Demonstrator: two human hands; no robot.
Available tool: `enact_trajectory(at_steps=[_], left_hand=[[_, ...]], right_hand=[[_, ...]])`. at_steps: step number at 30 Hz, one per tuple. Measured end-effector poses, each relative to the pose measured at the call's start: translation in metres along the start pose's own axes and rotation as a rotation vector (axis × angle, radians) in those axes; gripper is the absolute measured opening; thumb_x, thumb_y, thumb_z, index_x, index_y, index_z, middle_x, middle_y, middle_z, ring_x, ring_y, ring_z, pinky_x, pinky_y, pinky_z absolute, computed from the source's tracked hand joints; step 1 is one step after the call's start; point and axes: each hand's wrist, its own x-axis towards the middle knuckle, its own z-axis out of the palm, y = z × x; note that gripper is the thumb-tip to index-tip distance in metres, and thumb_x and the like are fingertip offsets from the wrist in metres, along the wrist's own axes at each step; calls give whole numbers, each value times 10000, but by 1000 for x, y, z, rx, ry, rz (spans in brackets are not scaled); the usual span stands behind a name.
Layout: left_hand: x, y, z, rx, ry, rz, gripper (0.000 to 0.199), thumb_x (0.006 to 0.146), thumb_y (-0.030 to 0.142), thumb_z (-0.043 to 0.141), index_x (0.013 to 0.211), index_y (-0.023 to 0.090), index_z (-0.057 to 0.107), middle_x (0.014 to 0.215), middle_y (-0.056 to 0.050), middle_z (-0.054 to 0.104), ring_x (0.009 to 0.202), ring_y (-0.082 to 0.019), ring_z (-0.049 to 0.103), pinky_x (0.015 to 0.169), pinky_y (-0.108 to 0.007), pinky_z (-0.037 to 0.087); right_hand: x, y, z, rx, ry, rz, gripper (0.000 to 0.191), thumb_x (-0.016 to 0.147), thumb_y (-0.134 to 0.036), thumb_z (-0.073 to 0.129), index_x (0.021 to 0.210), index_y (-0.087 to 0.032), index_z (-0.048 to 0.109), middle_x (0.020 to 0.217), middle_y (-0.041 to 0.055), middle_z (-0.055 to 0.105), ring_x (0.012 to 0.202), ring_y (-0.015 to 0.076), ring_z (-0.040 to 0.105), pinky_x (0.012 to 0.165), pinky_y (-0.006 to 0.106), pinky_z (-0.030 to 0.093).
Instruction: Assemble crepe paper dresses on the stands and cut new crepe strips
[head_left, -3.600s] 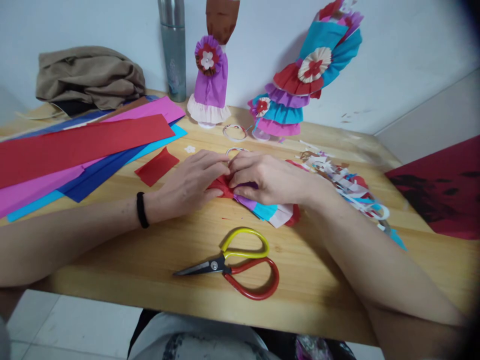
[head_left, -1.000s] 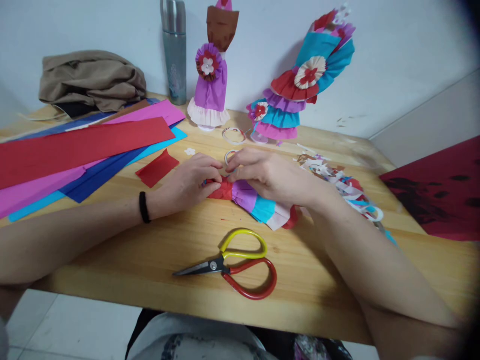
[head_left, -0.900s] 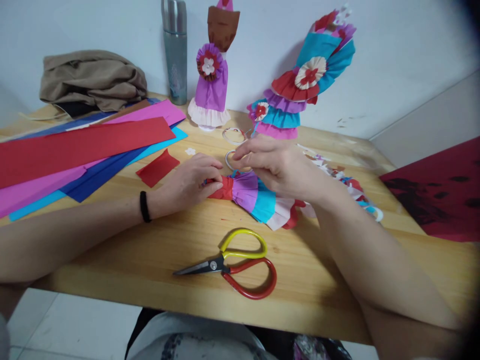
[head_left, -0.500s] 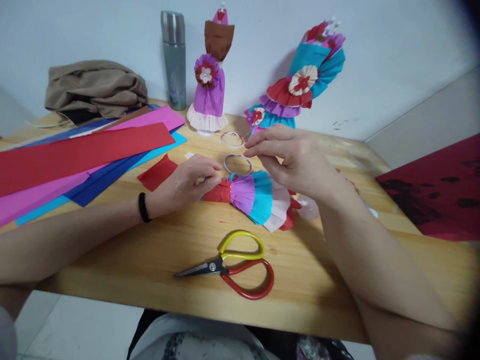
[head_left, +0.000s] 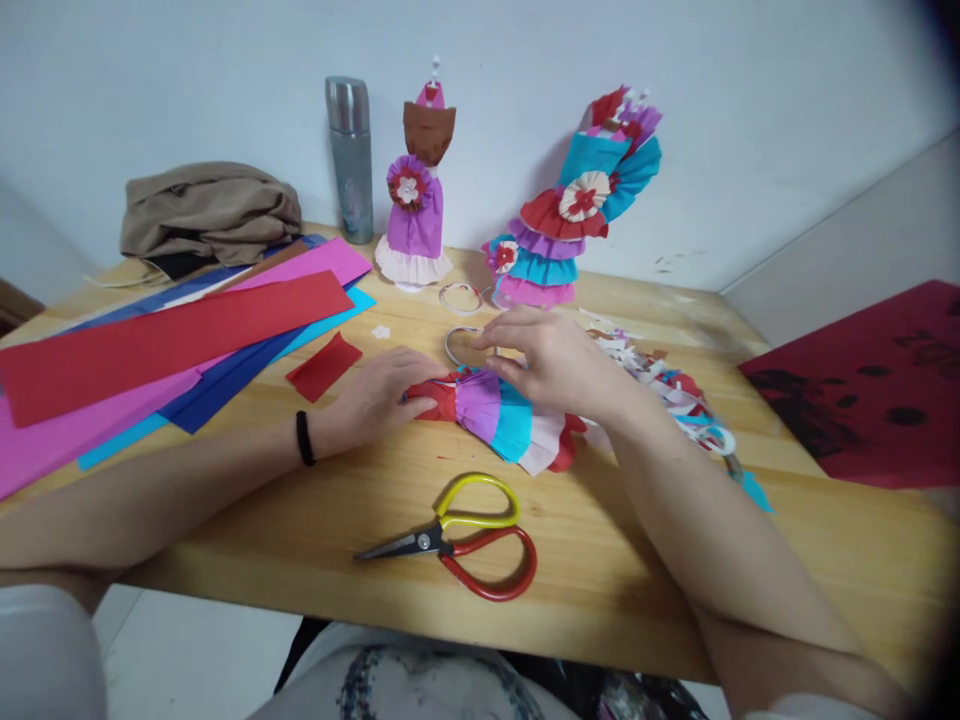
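A paper dress (head_left: 495,413) with a red top and purple, blue, pale pink and red tiers lies on the wooden table. My left hand (head_left: 375,397) rests on its red top, fingers closed around the upper end. Above the purple and blue tiers hovers my right hand (head_left: 544,355), thumb and fingers bent and apart, with nothing visible between them. A wire ring (head_left: 448,347) lies partly behind the right fingers. Nearer the table edge are scissors (head_left: 424,541) with yellow and red handles, blades pointing left.
Coloured paper strips (head_left: 172,335) and a cloth (head_left: 214,210) are at the left. A flask (head_left: 350,165) and two paper-dressed figures (head_left: 416,215) (head_left: 585,200) stand along the wall. Paper scraps (head_left: 667,385) lie at the right, beside a red board (head_left: 877,390).
My right hand has come down closer to the dress. My left hand has settled onto its red top. The camera view has shifted, showing more of the scraps.
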Motion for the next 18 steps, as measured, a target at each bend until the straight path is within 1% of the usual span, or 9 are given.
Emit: enact_trajectory(at_steps=[3,6,8,10,11,12,14,16,18], left_hand=[[1,2,-1,-79,18,-38,284,864,147,627,1143,183,666,1112,-74,738,1046,-207,678,937,-380,537],[2,-2,0,-160,122,-38,213,878,182,610,1080,185,679,1073,-74,750,1024,-196,691,928,-362,542],[2,-7,-2,-194,197,-64,188,884,225,608,1051,179,682,1050,-91,751,1011,-197,695,932,-366,544],[4,-12,-8,-220,227,-131,197,893,266,601,1047,177,685,1038,-102,749,998,-195,694,918,-362,552],[7,-13,-12,-224,223,-172,204,897,280,596,1046,177,690,1037,-103,749,992,-194,694,907,-357,555],[10,-15,-17,-218,219,-210,210,898,292,592,1038,176,698,1038,-104,749,988,-196,695,898,-354,556],[18,-16,-28,-190,228,-280,217,891,306,586,996,171,719,1031,-104,757,971,-203,702,881,-351,556],[28,-16,-39,-172,250,-328,218,875,303,583,950,167,737,1010,-99,768,940,-208,711,857,-341,556],[38,-14,-47,-176,257,-344,211,858,291,584,921,173,747,987,-86,776,905,-202,715,826,-320,556]], right_hand=[[-3,6,-11,-35,-1,138,194,889,-170,543,920,-184,734,924,94,734,876,268,669,763,389,512],[-9,17,-20,20,28,259,193,879,-204,589,995,-170,740,947,97,748,889,269,681,794,399,517],[-14,30,-22,57,62,289,189,880,-212,594,990,-173,742,972,106,751,909,267,678,812,400,514],[-15,46,-20,96,59,299,199,878,-179,565,964,-150,742,1000,137,748,906,258,672,797,386,506],[-15,55,-18,118,38,293,213,870,-154,545,947,-133,742,991,152,748,889,252,670,778,374,500],[-12,63,-15,161,-10,281,251,879,-144,512,984,-113,738,1012,166,744,884,244,667,759,362,495],[-3,78,-8,218,-135,214,241,858,-147,532,962,-118,747,944,121,753,784,203,665,684,308,491],[9,87,0,258,-258,129,223,808,-116,568,917,-146,760,890,67,748,755,174,655,666,269,480],[21,93,9,266,-357,33,233,749,-67,576,853,-166,761,874,46,732,757,159,635,671,255,468]])
